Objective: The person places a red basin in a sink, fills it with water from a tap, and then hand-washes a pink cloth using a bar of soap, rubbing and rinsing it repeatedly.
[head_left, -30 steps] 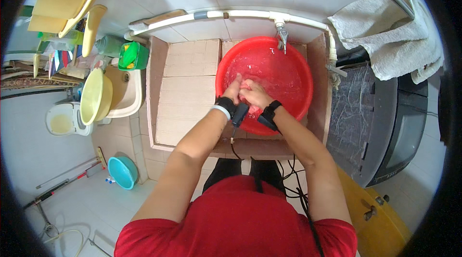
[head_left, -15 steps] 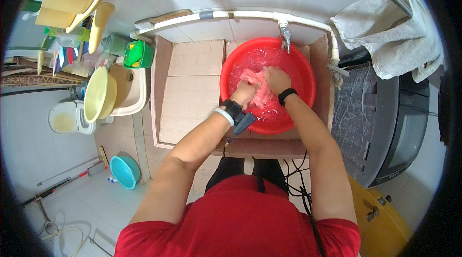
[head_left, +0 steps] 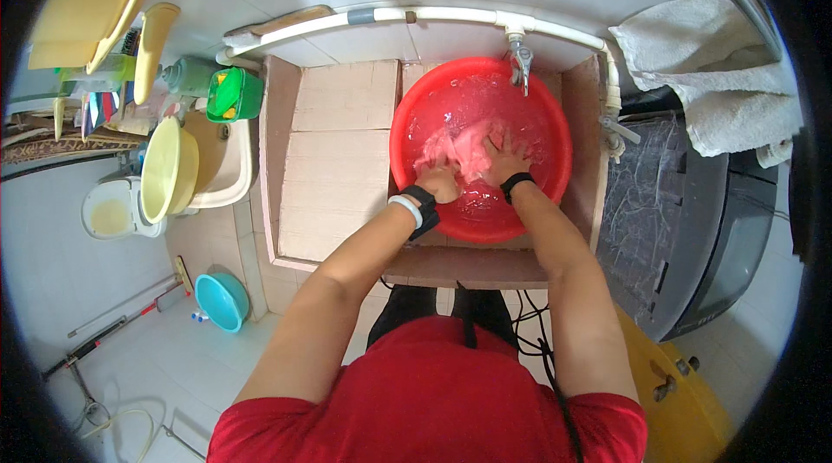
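Note:
A round red basin holds water, and a wet pink cloth lies spread in it. On the cloth's right part rests my right hand, palm down with its fingers spread apart. At the cloth's near left edge, my left hand lies flattened, its fingers stretched forward and partly under the water. Neither hand grips the cloth. The wrists carry dark bands, with a white band on the left one too. Above the far side of the basin is a metal tap.
The basin stands in a tiled sink trough. To the left are a yellow basin, a green container and a washbasin; a blue basin sits on the floor. At right, towels hang above a dark appliance.
Both hands have loosened from the bunched cloth and opened flat. The right hand has come nearer to me, and the cloth is more spread out.

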`<act>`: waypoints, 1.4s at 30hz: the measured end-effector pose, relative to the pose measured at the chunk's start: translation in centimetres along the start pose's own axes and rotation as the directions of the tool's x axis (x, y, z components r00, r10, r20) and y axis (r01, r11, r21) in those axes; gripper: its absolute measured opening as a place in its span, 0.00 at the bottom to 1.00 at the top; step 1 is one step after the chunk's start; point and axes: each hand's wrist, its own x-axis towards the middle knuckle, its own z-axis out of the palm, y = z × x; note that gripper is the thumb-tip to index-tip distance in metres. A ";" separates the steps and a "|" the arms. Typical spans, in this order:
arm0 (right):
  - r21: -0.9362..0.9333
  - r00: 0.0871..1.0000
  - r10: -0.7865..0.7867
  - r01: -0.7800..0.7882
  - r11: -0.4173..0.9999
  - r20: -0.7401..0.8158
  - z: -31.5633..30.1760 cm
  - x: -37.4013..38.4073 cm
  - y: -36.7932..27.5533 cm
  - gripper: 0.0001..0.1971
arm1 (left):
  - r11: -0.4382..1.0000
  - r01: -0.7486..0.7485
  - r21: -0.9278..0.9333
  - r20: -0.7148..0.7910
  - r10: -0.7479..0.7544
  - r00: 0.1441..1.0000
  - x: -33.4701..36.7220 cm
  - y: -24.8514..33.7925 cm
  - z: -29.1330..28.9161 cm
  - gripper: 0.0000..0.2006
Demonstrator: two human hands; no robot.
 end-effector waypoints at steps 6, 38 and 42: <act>-0.197 0.993 0.092 -0.075 0.977 0.079 3.7 2.6 0.9 0.32 | 0.996 -0.026 0.080 0.063 0.021 0.998 0.4 0.8 2.1 0.23; 0.390 0.972 -0.165 0.218 0.894 -0.164 5.0 5.4 3.6 0.16 | -0.042 -0.165 -0.985 -0.152 -0.219 0.964 -8.3 0.0 -7.2 0.37; 0.513 0.915 -0.103 0.309 0.801 -0.391 9.5 8.0 -2.7 0.21 | 0.140 -0.063 -0.988 -0.089 -0.189 0.978 -8.1 0.7 -6.8 0.34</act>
